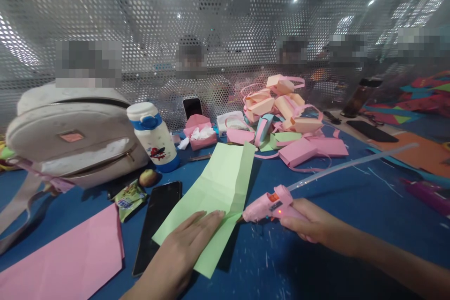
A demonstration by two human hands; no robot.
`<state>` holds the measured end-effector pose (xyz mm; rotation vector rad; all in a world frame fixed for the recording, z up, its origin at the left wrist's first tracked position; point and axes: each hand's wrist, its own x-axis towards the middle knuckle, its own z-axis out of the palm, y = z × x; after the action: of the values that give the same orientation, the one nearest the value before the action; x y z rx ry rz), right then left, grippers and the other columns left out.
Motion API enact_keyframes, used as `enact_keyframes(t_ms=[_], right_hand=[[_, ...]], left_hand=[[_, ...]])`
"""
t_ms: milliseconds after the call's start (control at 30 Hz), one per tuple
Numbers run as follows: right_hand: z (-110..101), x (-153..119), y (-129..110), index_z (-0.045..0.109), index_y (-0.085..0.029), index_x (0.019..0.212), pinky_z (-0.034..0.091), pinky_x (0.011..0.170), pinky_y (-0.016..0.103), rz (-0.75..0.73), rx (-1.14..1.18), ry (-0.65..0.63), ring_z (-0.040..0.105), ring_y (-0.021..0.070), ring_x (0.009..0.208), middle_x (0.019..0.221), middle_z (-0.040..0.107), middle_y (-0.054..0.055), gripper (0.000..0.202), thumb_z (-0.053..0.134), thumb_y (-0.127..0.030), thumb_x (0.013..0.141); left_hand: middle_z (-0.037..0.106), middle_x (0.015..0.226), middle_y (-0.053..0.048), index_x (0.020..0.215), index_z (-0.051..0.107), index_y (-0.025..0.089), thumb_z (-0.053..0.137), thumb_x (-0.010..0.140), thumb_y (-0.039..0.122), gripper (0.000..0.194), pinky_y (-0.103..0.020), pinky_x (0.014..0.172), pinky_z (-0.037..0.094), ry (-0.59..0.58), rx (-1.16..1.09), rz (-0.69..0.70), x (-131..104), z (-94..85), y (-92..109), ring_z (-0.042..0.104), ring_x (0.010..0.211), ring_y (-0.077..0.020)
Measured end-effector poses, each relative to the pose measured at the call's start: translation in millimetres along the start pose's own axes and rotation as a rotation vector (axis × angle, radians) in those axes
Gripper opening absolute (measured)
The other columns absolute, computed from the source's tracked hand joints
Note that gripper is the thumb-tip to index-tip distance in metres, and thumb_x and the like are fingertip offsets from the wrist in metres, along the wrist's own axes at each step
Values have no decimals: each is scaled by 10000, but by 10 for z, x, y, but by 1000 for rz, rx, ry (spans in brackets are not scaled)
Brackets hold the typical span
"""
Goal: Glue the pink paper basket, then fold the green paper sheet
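Observation:
A creased light green paper sheet (220, 173) lies on the blue table, its right side folded up along a lengthwise crease. My left hand (188, 241) rests flat on it with the fingers stretched out. In my right hand (309, 220) is a pink hot glue gun (269, 205), its fingers wrapped round the handle. The nozzle is at the paper's right edge; whether it touches cannot be made out. From the gun's back a long clear glue stick (351, 165) sticks out to the upper right. A small orange light glows on the gun.
Left are a pale backpack (84, 131), a white-and-blue bottle (153, 138), a black phone (156, 227), a green snack packet (130, 200) and pink paper (70, 255). Folded paper bags (298, 152) are heaped at the back before a perforated metal panel (225, 18). A purple object (429, 197) lies right.

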<state>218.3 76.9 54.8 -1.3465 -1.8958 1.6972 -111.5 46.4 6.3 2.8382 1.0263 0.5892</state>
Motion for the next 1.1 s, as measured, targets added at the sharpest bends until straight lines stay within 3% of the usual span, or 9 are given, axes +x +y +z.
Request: enact_keyframes(t_ms=[233, 600, 933, 1100], right_hand=[[40, -32, -91, 596, -142, 1078, 279, 528, 227, 0, 56, -5, 354, 102, 587, 665, 379, -50, 439, 541, -543, 908], [20, -25, 25, 562, -149, 985, 342, 558, 250, 108, -14, 109, 417, 122, 616, 703, 473, -24, 525, 546, -656, 849], [-42, 11, 15, 631, -171, 1029, 350, 549, 255, 27, -49, 100, 409, 134, 603, 685, 442, -24, 492, 520, -628, 883], [-77, 8, 83, 618, -167, 1177, 383, 572, 269, 91, -96, 114, 445, 154, 629, 714, 481, -8, 568, 502, -642, 889]], left_hand=[[525, 1456, -118, 1563, 207, 155, 288, 901, 25, 679, -472, 1074, 473, 28, -28, 29, 10, 13, -22, 544, 1301, -236], [504, 1481, -76, 1566, 201, 173, 281, 860, -28, 739, -430, 1133, 405, -20, -8, -13, 4, -16, 3, 502, 1339, -199], [509, 1473, -98, 1561, 216, 158, 260, 860, -11, 723, -449, 1096, 450, 12, -18, 2, 6, 2, -15, 532, 1313, -219], [526, 1455, -107, 1568, 199, 158, 322, 889, 44, 700, -447, 1076, 475, 24, -31, 16, 15, -1, -27, 557, 1289, -244]])
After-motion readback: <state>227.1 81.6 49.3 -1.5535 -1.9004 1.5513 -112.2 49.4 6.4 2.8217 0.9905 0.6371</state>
